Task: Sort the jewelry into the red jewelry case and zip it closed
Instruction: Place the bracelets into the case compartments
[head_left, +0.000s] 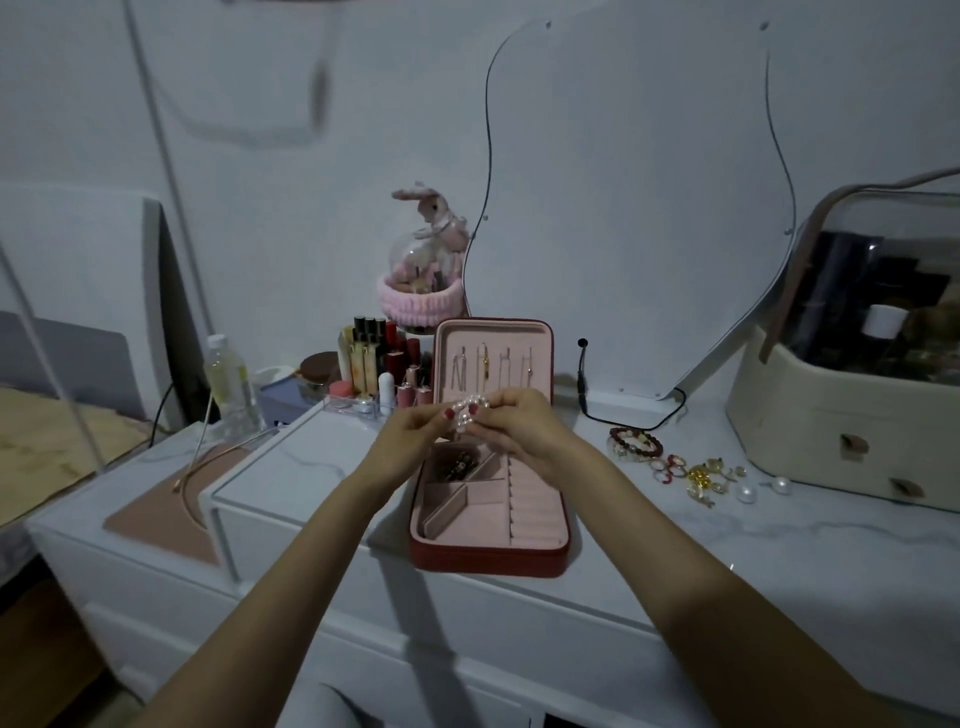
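Bottle (232, 384): clear, upright, well to the left of the grip, at the back of the lower surface.
Lipsticks (376, 358): upright cluster, left of and behind the grip, beside the raised lid.
Left hand (415, 434): grip pinches the pearl bracelet (466, 412) between thumb and fingertips.
Pearl bracelet: held in the air between both hands, above the rear of the open tray.
Red jewelry case (488, 519): open on the counter (727, 545) directly beneath the grip; lid upright, hooks with pendants inside; a dark item lies in the rear left compartment.
Right hand (519, 428): grip pinches the same bracelet from the other side.
Beaded bracelets (635, 441): on the counter, right of the grip.
Rings and gold pieces (693, 473): loose, farther right.
Two pearls (763, 488): beside the cream organiser (841, 415).
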